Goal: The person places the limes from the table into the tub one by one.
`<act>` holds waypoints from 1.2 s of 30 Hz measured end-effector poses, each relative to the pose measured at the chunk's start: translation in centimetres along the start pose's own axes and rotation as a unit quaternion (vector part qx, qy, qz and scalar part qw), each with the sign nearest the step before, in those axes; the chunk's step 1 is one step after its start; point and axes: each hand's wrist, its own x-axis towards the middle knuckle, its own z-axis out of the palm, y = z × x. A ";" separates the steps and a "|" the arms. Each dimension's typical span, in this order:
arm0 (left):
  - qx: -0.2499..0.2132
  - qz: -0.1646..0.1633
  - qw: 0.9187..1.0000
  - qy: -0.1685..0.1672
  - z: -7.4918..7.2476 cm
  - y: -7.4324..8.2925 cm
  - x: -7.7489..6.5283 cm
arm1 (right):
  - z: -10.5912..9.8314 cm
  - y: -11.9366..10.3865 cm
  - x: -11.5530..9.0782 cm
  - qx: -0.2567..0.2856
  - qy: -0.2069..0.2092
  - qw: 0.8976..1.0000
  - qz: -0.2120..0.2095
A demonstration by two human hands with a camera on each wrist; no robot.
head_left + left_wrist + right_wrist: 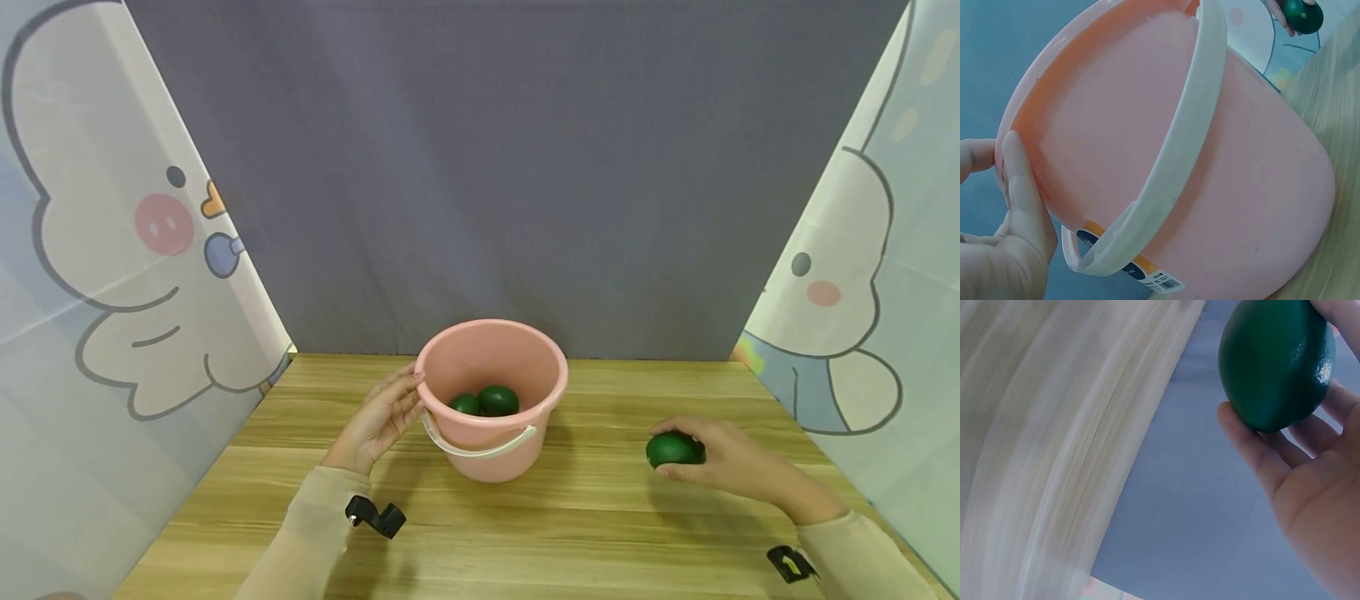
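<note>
A pink bucket stands upright on the wooden table, its white handle hanging down at the near side. Two glossy dark green oval fruits, one in front and one partly hidden, lie inside it. My left hand pinches the bucket's rim at the left, with fingers on both sides of the edge in the left wrist view. To the right of the bucket, my right hand holds another glossy green oval fruit between thumb and fingers, above the table.
The wooden table ends at a dark grey cloth behind the bucket. Cartoon-printed curtains hang on the left and right. A label shows on the bucket's side.
</note>
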 end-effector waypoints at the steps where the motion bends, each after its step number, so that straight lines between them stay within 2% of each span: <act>1: -0.001 0.000 1.000 0.001 0.0 0.0 0.0 | 0.0 0.0 0.1 0.001 0.003 1.000 -0.002; 9: -0.006 0.001 1.000 0.002 0.0 -0.1 -0.1 | 0.3 -0.3 0.6 0.000 0.045 0.998 -0.033; 13: -0.007 0.001 1.000 0.001 0.0 -0.1 -0.1 | 0.3 -0.5 1.0 -0.001 0.064 0.997 -0.036; 21: -0.010 0.001 1.000 0.002 0.0 -0.1 0.0 | 0.4 -0.6 1.7 -0.026 0.085 0.996 -0.025; 30: -0.010 0.000 1.000 -0.002 0.0 -0.1 -0.1 | 0.4 -0.7 2.6 -0.039 0.116 0.990 -0.075; 36: -0.012 0.004 1.000 -0.006 0.0 -0.1 -0.1 | 0.3 -1.0 2.9 -0.037 0.118 0.990 -0.073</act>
